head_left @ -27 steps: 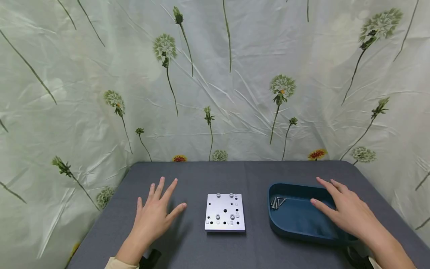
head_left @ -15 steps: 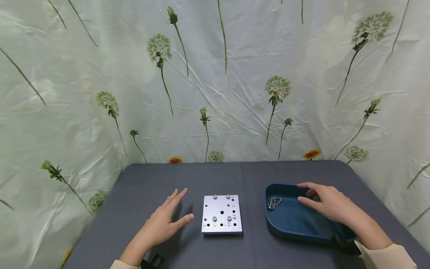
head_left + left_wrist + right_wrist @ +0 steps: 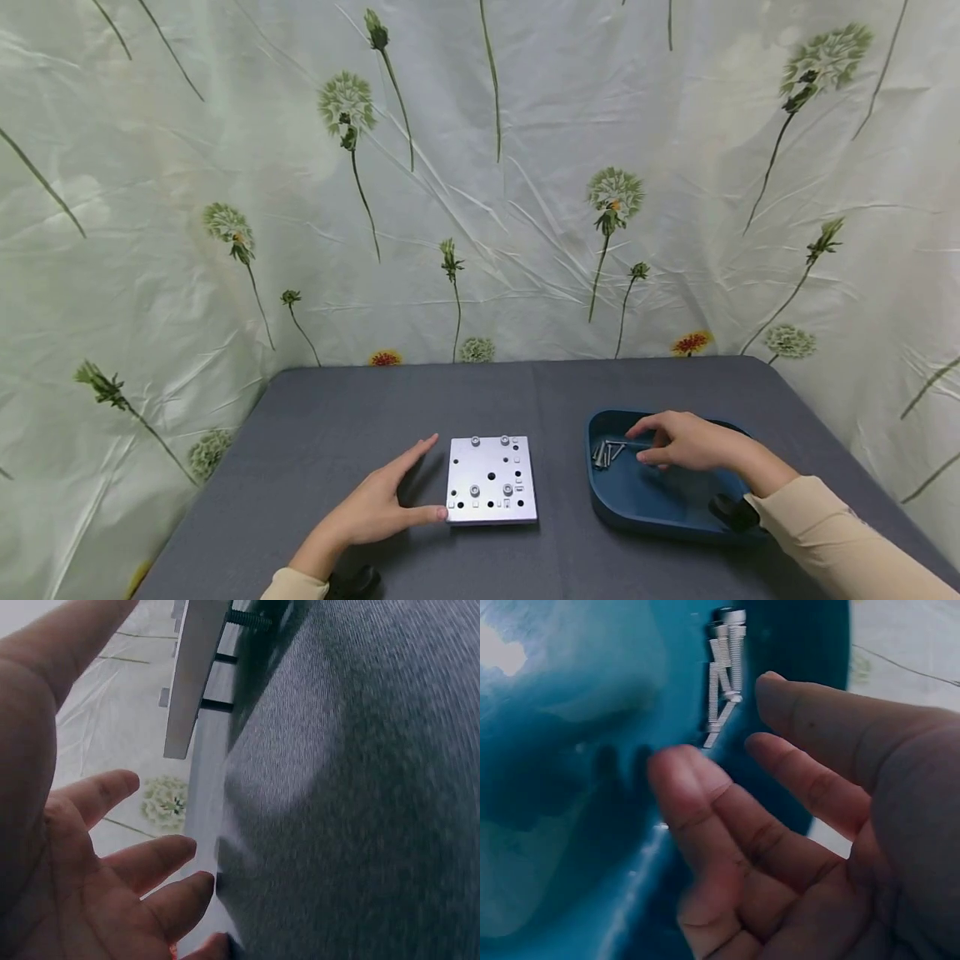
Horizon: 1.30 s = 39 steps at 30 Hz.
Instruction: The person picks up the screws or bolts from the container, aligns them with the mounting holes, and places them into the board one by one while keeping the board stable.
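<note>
A dark grey table fills the near part of the scene, its top covered with a fine woven cloth. Behind it and on both sides hangs a pale, wrinkled curtain printed with green dandelion heads on long thin stems. Along the far edge of the table, small orange flowers of the print show low on the curtain, one left and one right

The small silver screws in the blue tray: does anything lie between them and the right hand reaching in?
Only bare blue tray floor separates screws and right hand, in the head view.
</note>
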Tool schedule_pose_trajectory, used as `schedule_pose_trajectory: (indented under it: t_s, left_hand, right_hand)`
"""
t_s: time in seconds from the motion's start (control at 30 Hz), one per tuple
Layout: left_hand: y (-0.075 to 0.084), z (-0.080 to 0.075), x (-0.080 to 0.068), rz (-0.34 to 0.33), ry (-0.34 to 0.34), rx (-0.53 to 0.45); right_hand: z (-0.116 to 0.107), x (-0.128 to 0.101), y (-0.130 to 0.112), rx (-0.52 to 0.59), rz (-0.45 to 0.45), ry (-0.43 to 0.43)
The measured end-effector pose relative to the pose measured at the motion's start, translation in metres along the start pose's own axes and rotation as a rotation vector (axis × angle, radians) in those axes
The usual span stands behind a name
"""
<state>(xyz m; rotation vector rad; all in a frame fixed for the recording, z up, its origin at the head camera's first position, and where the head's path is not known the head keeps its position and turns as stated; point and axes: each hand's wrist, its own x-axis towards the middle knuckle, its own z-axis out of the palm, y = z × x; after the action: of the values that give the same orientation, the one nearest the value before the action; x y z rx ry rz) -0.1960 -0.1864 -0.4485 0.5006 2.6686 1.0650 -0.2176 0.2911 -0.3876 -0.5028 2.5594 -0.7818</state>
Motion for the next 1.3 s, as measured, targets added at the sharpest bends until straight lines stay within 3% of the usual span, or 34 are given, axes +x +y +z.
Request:
schedule_pose_trajectory:
  t_s: [0.47,0.83,1.3]
  left_hand:
    - [-0.005,0.006,0.011,0.061,-0.090,-0.061]
    - [-0.008,0.006,0.013,0.061,-0.115,-0.087]
    - [-0.015,0.009,0.016,0.069,-0.142,-0.100]
  right_hand:
    - [0.008,0.022,0.013,0.030,-0.023,-0.025]
    - [0.013,0.028,0.014,0.097,-0.016,-0.037]
    - [0.020,0.027,0.010,0.047,0.088,-0.012]
